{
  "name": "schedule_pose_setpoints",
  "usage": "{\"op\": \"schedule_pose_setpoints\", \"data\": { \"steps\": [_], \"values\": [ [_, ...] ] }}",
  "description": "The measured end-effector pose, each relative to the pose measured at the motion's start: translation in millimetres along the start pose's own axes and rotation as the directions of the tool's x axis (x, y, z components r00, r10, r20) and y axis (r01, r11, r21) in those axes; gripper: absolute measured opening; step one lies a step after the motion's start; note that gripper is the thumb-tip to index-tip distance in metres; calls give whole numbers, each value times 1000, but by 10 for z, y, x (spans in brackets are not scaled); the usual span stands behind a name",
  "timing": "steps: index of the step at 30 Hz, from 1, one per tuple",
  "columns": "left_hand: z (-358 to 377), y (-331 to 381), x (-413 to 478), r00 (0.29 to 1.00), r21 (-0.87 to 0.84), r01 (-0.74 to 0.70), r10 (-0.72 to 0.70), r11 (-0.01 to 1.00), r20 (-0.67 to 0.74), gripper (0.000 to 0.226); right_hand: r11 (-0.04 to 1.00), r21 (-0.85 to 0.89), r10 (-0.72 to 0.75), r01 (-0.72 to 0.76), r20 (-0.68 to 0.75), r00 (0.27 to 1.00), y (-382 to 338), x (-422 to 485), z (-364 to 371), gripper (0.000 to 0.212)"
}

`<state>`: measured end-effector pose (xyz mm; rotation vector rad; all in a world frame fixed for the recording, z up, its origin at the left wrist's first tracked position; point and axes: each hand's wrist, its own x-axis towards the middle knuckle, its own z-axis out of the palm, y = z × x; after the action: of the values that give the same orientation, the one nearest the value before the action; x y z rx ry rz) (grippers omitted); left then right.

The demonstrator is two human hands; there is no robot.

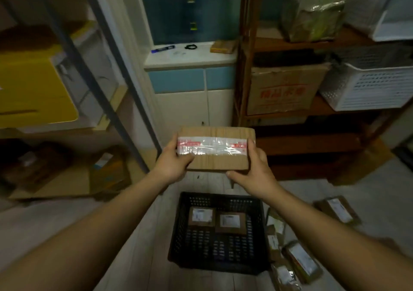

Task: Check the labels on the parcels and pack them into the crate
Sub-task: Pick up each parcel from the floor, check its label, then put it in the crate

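View from a head-worn camera, looking down along two bare forearms in a dim storeroom. Both hands hold a brown cardboard parcel (214, 154) in the air at about the middle of the picture, its broad face turned toward the camera. A strip of clear tape with red print (212, 146) runs across that face from end to end. The left grip (173, 163) clasps the parcel's left end, thumb lying on the taped face and fingers out of sight behind. The right grip (257, 170) clasps the right end, thumb stretched along the near lower edge and fingers wrapped round the side. Below the parcel a black perforated plastic crate (220, 195) sits on the pale floor (138, 235). Two small brown parcels lie side by side on the crate's bottom toward its far wall, each with a white label facing up: one on the left (201, 217) and one touching it on the right (231, 222). Just to the right of the crate, more labelled parcels (301, 261) lie loose on the floor, with another (339, 210) farther off. Behind stands a white and blue cabinet (192, 94). To the right, wooden shelves (243, 67) carry a cardboard box with red lettering (281, 91) and a white basket (368, 87). To the left, a yellow box (29, 89) sits on a metal rack.
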<state>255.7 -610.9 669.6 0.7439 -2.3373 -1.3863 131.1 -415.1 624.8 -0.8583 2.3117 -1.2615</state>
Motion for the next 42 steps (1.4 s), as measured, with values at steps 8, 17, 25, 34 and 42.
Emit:
{"op": "schedule_pose_setpoints", "data": {
  "steps": [8,17,25,34,42],
  "values": [
    [684,-1064,353,967,156,-38,-3,987,254,55,965,-159,214,-207,32,976,1013,247,514,99],
    [2466,-3598,586,901,297,208,-301,932,314,98,905,-296,341,-305,80,936,3566,624,1669,95],
    [3768,-5389,771,860,437,197,-369,878,352,85,852,-335,453,-402,91,887,5540,850,2688,96],
    [4316,-6294,979,893,588,84,-323,805,314,67,769,-417,557,-484,68,827,6318,1185,3317,99],
    [4305,-6626,1020,830,745,-90,-363,661,422,84,787,-422,523,-451,69,849,6511,1209,3502,82]
  ]
}}
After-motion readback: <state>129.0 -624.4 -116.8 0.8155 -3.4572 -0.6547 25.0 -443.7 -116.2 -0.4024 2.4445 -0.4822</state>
